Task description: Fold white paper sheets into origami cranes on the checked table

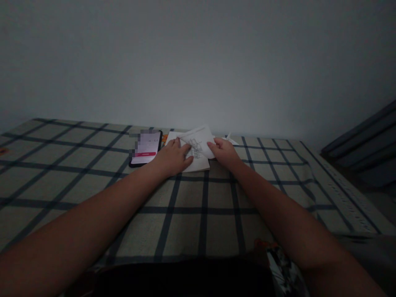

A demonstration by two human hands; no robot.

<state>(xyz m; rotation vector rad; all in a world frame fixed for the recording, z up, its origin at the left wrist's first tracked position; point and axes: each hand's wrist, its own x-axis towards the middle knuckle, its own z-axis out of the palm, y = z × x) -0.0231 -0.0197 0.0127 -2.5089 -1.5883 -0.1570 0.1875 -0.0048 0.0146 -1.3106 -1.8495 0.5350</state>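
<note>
A white paper page (206,145) with a grey line drawing is lifted and tilted over a white booklet or paper stack (198,167) on the checked cloth. My left hand (175,159) lies on the paper's left side with its fingers spread, pressing it down. At the page's right edge, my right hand (225,152) pinches the paper between thumb and fingers. Just left of my left hand lies a phone (145,148) with its screen lit, partly blurred out. Dim light hides the print's details.
The checked cloth (185,218) covers the flat surface up to a plain grey wall (198,62). An orange patterned bit (165,138) shows beside the phone. More white paper (232,141) lies behind my right hand. Dark folded fabric (368,148) hangs at the far right.
</note>
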